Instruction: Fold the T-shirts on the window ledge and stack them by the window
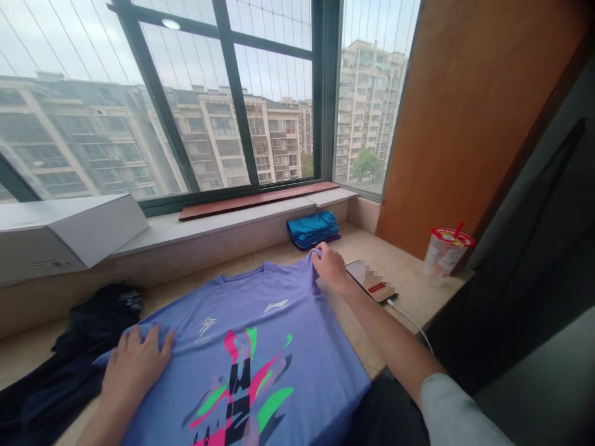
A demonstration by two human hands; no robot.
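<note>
A purple T-shirt lies spread front side up on the desk, its collar toward the window and its lower part running out of view toward the person. Its chest carries two small pale logos above a large print in pink, green and black. The left hand rests palm down on one shoulder of the shirt, its fingers spread and pressing on the cloth. The right hand grips the opposite shoulder, its fingers closed on a pinch of fabric. Just beyond the right hand sits a folded blue cloth, near the wall below the windowsill. Beside the right forearm lies a phone with a white cable plugged into it, and farther to the right stands a clear cup with a red-rimmed lid and a red straw. Dark clothing lies in a heap to the left of the shirt, beside the left hand. A white box is at the far left, near the window.
</note>
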